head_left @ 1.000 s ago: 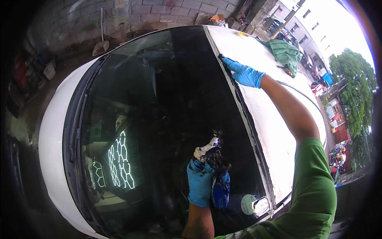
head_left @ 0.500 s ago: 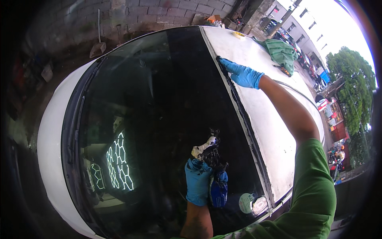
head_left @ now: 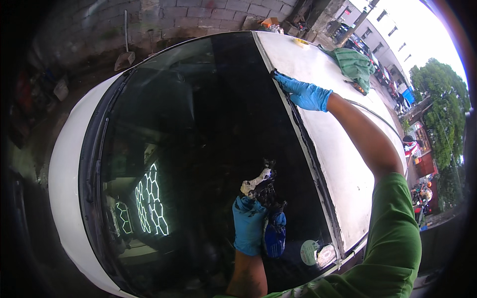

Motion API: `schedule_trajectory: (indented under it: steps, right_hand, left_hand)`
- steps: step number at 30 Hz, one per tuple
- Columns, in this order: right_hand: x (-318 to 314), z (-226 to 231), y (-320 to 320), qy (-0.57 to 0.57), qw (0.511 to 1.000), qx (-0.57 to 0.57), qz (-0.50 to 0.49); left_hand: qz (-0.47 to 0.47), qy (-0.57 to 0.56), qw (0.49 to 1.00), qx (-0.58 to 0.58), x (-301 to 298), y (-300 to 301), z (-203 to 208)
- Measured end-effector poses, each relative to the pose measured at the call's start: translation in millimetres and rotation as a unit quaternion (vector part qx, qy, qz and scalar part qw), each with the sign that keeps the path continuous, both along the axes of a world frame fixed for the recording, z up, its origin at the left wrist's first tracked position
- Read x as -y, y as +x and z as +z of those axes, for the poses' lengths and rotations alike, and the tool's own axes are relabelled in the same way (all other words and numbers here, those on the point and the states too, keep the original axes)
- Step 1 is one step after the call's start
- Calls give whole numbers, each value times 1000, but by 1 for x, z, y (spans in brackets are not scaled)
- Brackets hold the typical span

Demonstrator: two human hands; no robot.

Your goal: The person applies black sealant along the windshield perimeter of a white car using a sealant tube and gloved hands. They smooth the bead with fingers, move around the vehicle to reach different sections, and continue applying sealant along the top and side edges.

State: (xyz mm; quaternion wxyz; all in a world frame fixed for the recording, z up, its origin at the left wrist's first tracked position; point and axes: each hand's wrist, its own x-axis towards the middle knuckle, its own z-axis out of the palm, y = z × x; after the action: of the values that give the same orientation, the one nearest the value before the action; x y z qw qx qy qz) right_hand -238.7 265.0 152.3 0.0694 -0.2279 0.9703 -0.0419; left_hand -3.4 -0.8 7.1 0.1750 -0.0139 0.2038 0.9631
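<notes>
My left hand (head_left: 249,223), in a blue glove, is closed around a torn blue sealant pack (head_left: 275,237) above the windshield (head_left: 198,144). Its crumpled upper part is whitish and smeared with black paste. My right hand (head_left: 309,95), gloved in blue too, reaches to the far part of the seam (head_left: 310,151) between glass and white roof (head_left: 328,134). Its fingers lie stretched out, with blackened tips touching the seam. Black sealant runs unevenly along this seam toward the near corner. The left fingers are partly hidden by the smeared pack.
On the roof lie a green cloth (head_left: 354,67) and a yellow tape roll (head_left: 301,42). A round sticker (head_left: 309,252) is at the glass's near corner. Wipers (head_left: 94,164) edge the hood. A long-handled dustpan (head_left: 125,60) stands by the block wall (head_left: 198,15).
The whole view has shifted slightly. My right fingertips are at about the same place on the seam, and my left hand keeps its hold on the pack.
</notes>
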Motion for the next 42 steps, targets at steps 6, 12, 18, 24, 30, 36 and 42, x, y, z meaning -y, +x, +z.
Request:
schedule_trajectory:
  steps: [6, 12, 18, 24, 30, 36, 42]
  right_hand:
    - [16, 10, 32, 38, 996, 68, -37]
    - [20, 34, 17, 36, 998, 31, -28]
    - [-2, -2, 5, -4, 999, 18, -29]
    - [19, 11, 48, 41, 997, 50, -50]
    - [19, 18, 87, 34, 998, 53, -30]
    - [28, 26, 118, 54, 994, 81, -58]
    - [29, 24, 151, 48, 997, 52, 13]
  left_hand:
    - [-12, 29, 999, 9, 6, -1, 15]
    - [-4, 36, 999, 5, 4, 0, 15]
    - [2, 10, 1000, -13, 2, 0, 8]
    - [16, -4, 1000, 2, 0, -1, 16]
    - [5, -8, 1000, -18, 1, -2, 12]
    - [9, 48, 999, -2, -1, -2, 10]
    - [-7, 52, 999, -12, 1, -2, 18]
